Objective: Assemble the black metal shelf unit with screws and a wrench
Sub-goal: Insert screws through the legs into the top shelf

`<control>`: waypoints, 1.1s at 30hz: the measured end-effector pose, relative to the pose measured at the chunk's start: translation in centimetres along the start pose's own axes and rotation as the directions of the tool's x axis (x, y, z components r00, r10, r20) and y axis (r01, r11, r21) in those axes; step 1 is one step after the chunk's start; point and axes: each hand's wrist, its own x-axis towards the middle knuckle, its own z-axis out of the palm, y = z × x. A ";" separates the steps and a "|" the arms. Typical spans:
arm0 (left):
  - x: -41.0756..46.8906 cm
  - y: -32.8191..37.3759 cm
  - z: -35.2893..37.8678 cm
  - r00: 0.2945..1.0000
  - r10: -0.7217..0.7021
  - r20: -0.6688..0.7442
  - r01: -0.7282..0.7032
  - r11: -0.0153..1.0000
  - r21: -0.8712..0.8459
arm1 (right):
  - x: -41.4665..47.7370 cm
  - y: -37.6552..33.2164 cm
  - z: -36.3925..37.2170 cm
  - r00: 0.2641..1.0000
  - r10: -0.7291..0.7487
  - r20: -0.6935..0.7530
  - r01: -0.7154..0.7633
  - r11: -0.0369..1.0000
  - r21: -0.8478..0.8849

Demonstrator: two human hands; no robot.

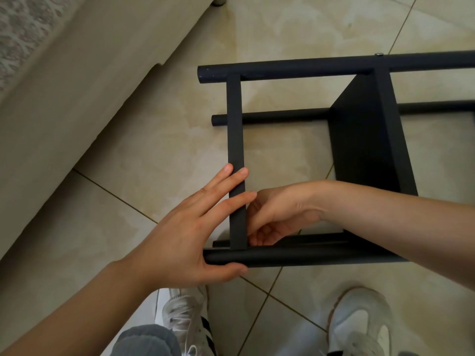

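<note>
1. Black metal shelf unit [370, 150] lies on its side on the tile floor [154, 150], centre-right of frame. Its long axis runs left to right, with the tube ends pointing left and the rest running off the right edge.
2. Flat crossbar [235, 124] runs top to bottom in frame, joining the far tube [295, 66] to the near tube [295, 258]. A screw head [378, 54] sits on the far tube, upper right.
3. Left hand [185, 235], lower centre: fingers straight and laid flat across the crossbar's lower part, thumb under the near tube (pressing, not wrapped round).
4. Right hand [277, 214] comes in from the right, with its fingers curled against the crossbar's inner side just above the near tube. Cannot tell whether it pinches anything, since the fingertips are hidden by the bar.
5. Edges: a beige upholstered furniture edge [64, 86] runs diagonally through the upper left, near the tube ends, with bare tile between. Two white shoes [185, 317] sit at the bottom of frame, just below the near tube.
</note>
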 end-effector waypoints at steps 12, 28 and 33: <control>-0.1 -0.2 0.1 1.000 0.008 0.002 -0.008 1.000 -0.003 | -0.1 -0.6 -0.7 0.999 0.032 0.018 -0.028 0.986 -0.162; 0.0 -0.2 0.1 1.000 0.006 0.006 -0.006 1.000 -0.013 | 0.2 -0.8 -0.6 0.999 0.033 0.028 -0.027 0.979 -0.200; 0.0 -0.2 0.1 1.000 0.009 0.001 -0.009 1.000 -0.018 | 0.3 -0.7 -0.3 0.999 0.032 0.017 -0.027 0.975 -0.220</control>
